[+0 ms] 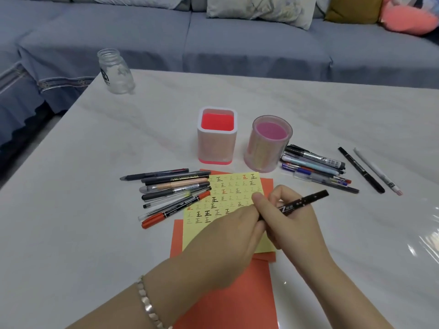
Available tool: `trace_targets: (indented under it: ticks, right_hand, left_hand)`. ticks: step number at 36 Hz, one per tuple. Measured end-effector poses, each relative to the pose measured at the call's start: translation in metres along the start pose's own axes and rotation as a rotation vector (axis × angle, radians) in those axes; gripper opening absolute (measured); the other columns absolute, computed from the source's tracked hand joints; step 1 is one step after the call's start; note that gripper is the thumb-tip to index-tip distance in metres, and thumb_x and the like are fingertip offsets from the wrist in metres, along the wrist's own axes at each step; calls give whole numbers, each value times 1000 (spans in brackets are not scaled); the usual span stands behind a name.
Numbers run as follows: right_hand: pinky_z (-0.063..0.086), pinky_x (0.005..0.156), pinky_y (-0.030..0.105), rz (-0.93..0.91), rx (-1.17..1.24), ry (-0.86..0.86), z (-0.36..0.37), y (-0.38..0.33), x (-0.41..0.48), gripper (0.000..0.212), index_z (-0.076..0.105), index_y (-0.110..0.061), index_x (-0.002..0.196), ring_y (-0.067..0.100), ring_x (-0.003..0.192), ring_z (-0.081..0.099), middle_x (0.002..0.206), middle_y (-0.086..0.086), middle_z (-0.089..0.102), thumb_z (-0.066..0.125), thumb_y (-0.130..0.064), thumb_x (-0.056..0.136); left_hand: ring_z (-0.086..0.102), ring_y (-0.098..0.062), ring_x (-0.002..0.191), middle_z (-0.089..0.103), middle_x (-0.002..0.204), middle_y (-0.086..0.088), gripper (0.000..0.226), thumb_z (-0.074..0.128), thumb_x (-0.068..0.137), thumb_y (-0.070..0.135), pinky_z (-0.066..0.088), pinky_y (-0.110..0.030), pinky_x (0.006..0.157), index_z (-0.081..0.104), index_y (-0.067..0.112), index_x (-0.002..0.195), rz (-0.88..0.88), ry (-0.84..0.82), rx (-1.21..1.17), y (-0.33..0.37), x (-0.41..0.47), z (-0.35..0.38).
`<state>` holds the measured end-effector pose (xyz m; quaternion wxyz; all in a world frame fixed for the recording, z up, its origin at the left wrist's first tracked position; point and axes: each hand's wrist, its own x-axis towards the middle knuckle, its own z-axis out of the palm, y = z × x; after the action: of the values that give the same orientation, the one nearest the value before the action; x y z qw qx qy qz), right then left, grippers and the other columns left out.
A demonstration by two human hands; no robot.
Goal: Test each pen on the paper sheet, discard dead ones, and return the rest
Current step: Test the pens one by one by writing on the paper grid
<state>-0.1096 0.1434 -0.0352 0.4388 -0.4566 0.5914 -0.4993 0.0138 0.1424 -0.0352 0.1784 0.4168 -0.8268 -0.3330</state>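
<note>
Lower centre: left hand and right hand meet over the yellow paper sheet, which lies on orange sheets. Right fingers are curled round the black marker; left fingers pinch its lower end. Left pen pile and right pen pile flank the sheet. Beyond stand the square holder and round holder. Glass jar at upper left.

A home living room. A long blue-grey sofa with a fitted cover runs along the back, holding a pale patterned cushion, a mustard cushion and a pink soft toy. In front stands a low, glossy marble-look table with a glass jar on it.
</note>
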Motion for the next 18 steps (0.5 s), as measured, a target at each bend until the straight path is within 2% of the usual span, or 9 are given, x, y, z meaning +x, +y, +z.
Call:
trace_targets:
  ticks: [2,5,9,13,18]
  right_hand:
    - [24,41,17,-12,-14,3,2,-1,0,32,42,-24,50,7,38,29,40,-12,32,62,-30,74]
    - [23,40,17,-17,65,-15,2,-2,-1,28,36,-22,49,6,39,26,41,-11,28,55,-21,70]
    - [22,42,18,-87,45,-75,-2,-5,-3,32,32,-23,48,8,41,24,44,-9,25,54,-14,70]
    - [23,40,16,-120,-2,-99,-7,-6,-5,31,34,-24,47,8,37,24,41,-9,26,56,-14,68]
    - [22,36,10,-82,165,-68,-5,-2,-12,34,35,-24,45,8,28,24,34,-5,29,53,-5,66]
  left_hand:
    - [51,-17,88,49,93,8,41,18,93,40,40,-34,79,44,23,121,24,14,-26,-2,0,0]
    - [47,-15,70,47,74,10,45,19,89,44,38,-34,68,48,19,113,62,34,-16,-6,-1,-1]
    - [40,-9,52,41,54,10,39,28,90,48,26,-21,50,53,20,102,116,70,-87,-7,-5,-4]
    - [42,-1,50,47,55,19,28,36,92,38,25,-15,49,57,21,101,102,4,-170,-7,-6,-12]
    - [42,-4,54,47,57,14,20,39,91,45,26,-18,51,52,31,86,32,-52,-239,-6,-5,-11]
